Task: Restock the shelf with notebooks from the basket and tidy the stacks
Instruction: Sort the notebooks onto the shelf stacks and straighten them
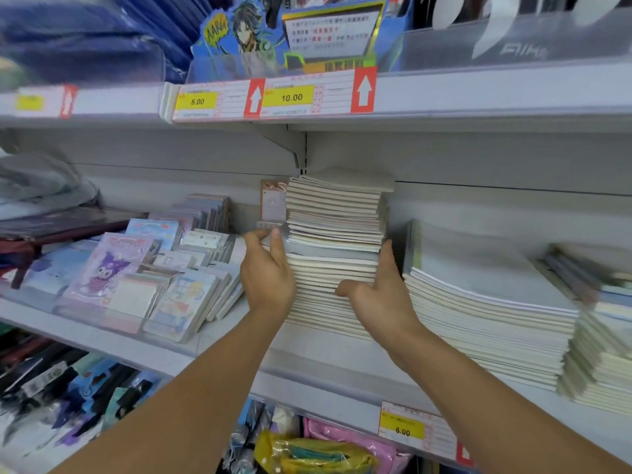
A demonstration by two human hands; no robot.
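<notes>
A tall stack of pale grey notebooks stands on the middle shelf, its upper half shifted slightly out of line with the lower half. My left hand presses flat against the stack's left side, fingers straight. My right hand lies against the stack's right side, its thumb across the front edges. A lower, wider stack of white notebooks sits just to the right. The basket is out of view.
Small cartoon notepads in clear dividers fill the shelf to the left. More notebook piles lie at the far right. The upper shelf edge carries price tags. Pencil cases hang below.
</notes>
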